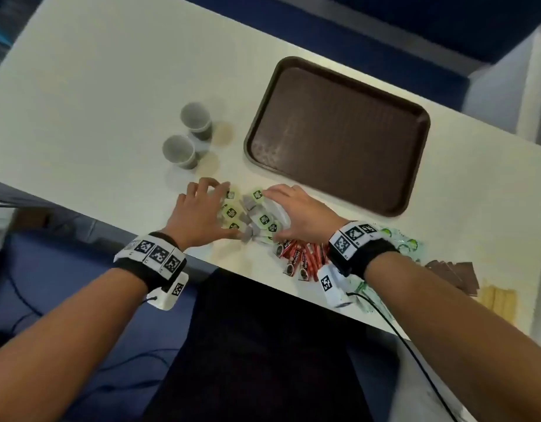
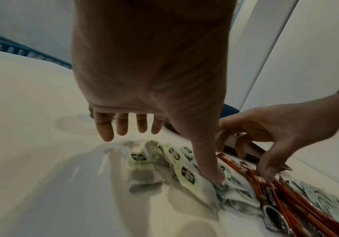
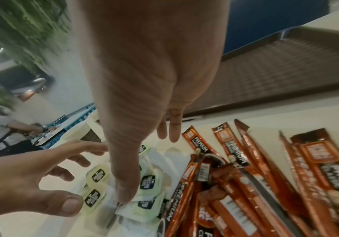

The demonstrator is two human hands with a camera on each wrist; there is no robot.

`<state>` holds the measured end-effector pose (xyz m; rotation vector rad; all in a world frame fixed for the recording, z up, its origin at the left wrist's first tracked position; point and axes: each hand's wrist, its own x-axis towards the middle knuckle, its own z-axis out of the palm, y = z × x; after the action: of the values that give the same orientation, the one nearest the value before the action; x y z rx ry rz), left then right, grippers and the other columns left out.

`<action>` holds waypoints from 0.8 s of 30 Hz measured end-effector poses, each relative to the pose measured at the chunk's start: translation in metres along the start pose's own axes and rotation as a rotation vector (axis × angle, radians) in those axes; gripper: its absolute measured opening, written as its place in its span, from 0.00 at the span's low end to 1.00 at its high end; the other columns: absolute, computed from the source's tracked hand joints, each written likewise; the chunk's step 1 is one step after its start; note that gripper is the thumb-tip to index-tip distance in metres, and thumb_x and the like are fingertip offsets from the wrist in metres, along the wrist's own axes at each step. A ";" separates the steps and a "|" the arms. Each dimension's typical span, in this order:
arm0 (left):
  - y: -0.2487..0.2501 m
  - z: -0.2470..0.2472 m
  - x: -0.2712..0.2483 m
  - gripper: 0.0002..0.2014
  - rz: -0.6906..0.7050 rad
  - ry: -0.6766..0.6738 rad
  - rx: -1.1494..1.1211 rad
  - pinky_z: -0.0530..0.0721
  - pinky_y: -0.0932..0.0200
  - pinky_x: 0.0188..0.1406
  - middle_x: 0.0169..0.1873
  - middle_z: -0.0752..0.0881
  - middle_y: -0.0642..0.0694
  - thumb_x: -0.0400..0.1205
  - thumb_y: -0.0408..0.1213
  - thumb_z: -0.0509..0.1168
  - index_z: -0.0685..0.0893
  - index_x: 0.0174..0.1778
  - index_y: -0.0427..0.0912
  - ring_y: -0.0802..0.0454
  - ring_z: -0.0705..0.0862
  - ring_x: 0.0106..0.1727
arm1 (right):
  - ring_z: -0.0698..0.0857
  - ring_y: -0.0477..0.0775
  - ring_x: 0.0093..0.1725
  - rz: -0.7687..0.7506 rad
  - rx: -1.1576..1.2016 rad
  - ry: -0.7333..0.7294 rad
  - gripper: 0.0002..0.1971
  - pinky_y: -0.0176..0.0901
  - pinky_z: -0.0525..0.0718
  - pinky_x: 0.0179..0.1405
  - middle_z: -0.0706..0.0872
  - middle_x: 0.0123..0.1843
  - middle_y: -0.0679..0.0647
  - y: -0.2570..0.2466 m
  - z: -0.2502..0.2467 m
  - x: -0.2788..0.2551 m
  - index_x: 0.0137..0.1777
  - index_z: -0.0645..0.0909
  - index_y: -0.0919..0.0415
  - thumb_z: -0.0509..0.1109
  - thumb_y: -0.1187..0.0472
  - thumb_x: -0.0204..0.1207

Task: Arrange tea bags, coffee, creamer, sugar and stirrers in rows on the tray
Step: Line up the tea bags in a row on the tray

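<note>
A loose pile of pale-green tea bags (image 1: 247,216) (image 2: 187,174) (image 3: 147,181) lies near the table's front edge. My left hand (image 1: 212,210) (image 2: 184,136) flanks the pile on its left with fingers spread, and its thumb presses on a bag. On the pile's right, my right hand (image 1: 281,213) (image 3: 136,160) is spread the same way, thumb tip touching a bag. Neither hand grips anything. Red coffee sticks (image 1: 302,258) (image 3: 235,160) lie under my right wrist. The brown tray (image 1: 339,132) (image 3: 286,72) sits bare beyond the right hand.
Two grey paper cups (image 1: 196,120) (image 1: 179,150) stand left of the tray. Green-and-white packets (image 1: 400,242), brown sachets (image 1: 455,272) and wooden stirrers (image 1: 500,296) lie along the front edge at right. A cable runs from my right wrist band.
</note>
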<state>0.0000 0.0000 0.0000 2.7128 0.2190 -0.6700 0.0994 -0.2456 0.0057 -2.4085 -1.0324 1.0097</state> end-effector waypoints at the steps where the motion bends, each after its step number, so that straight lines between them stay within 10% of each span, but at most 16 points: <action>1: -0.003 0.002 0.000 0.65 -0.001 -0.013 0.008 0.77 0.30 0.76 0.83 0.67 0.42 0.64 0.76 0.80 0.62 0.92 0.50 0.33 0.71 0.80 | 0.67 0.54 0.83 -0.020 -0.016 -0.021 0.55 0.56 0.75 0.81 0.65 0.89 0.44 -0.003 0.003 0.006 0.93 0.60 0.48 0.88 0.45 0.71; 13: -0.005 0.029 0.002 0.64 -0.114 0.007 -0.269 0.84 0.29 0.70 0.78 0.67 0.38 0.68 0.44 0.91 0.55 0.95 0.48 0.33 0.71 0.77 | 0.69 0.61 0.80 0.054 -0.206 -0.016 0.58 0.59 0.90 0.57 0.59 0.87 0.53 -0.026 0.027 0.032 0.91 0.56 0.49 0.90 0.55 0.68; 24: -0.012 0.032 0.028 0.43 0.012 0.058 -0.415 0.84 0.33 0.66 0.62 0.76 0.43 0.71 0.43 0.88 0.77 0.83 0.48 0.37 0.79 0.64 | 0.83 0.61 0.67 0.096 -0.032 0.085 0.25 0.59 0.88 0.56 0.71 0.75 0.54 -0.031 0.024 0.043 0.75 0.77 0.55 0.79 0.58 0.81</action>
<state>0.0078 0.0015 -0.0432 2.3335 0.3166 -0.4799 0.0876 -0.1926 -0.0151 -2.5248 -0.9181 0.9194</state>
